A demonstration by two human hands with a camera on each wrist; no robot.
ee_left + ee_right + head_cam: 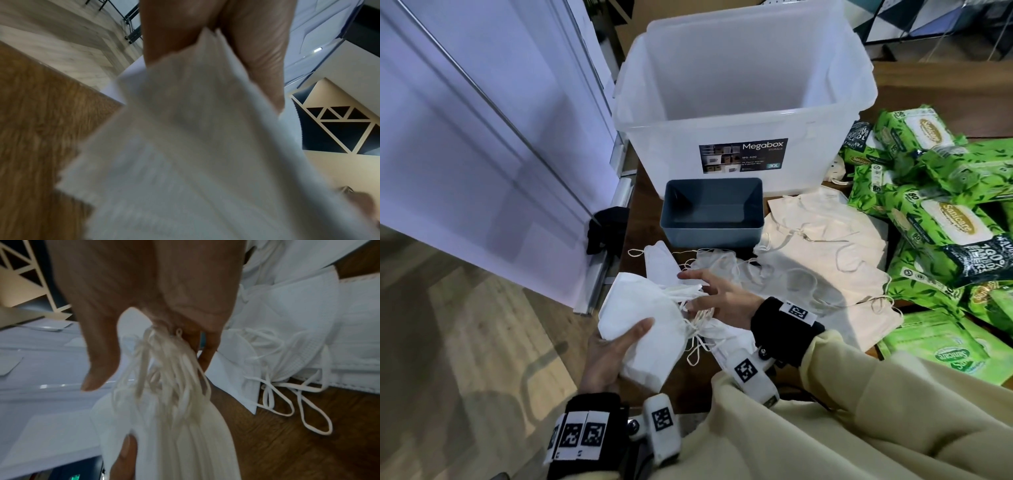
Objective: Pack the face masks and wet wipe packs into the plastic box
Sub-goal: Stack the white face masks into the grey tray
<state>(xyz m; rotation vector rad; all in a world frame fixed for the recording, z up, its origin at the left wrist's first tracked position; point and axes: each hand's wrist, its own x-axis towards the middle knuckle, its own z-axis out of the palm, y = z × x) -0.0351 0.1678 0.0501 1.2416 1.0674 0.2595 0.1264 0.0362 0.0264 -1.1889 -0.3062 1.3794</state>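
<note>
**K:** Left hand [608, 356] status?

**R:** Palm up under a stack of folded white face masks [643, 329], thumb over the top face, fingers beneath. Left wrist view confirms: fingers [261, 68] clamp the stack's edge [185, 146]. Held above the near edge of the wooden table [640, 178].

**K:** Right hand [717, 298]?

**R:** At the far end of the same stack. Right wrist view shows the bundled ear loops [168, 369] gathered in its curled fingers, thumb [98, 353] standing free beside them. Index finger points out straight in the head view.

**K:** Plastic box [739, 102]?

**R:** Clear tub labelled Megabox, at the back of the table, upright, lid off. No contents visible through the open top. Small grey bin [712, 212] sits just in front of it, touching or nearly so, cannot tell which.

**K:** Rest of the masks?

**R:** Loose masks [822, 260] spread on the table right of the grey bin, loops trailing; some lie under the right forearm. Also seen in the right wrist view [298, 340].

**K:** Wipes?

**R:** Green wet wipe packs [941, 219] piled at the table's right side, overlapping, none in the box.
</note>
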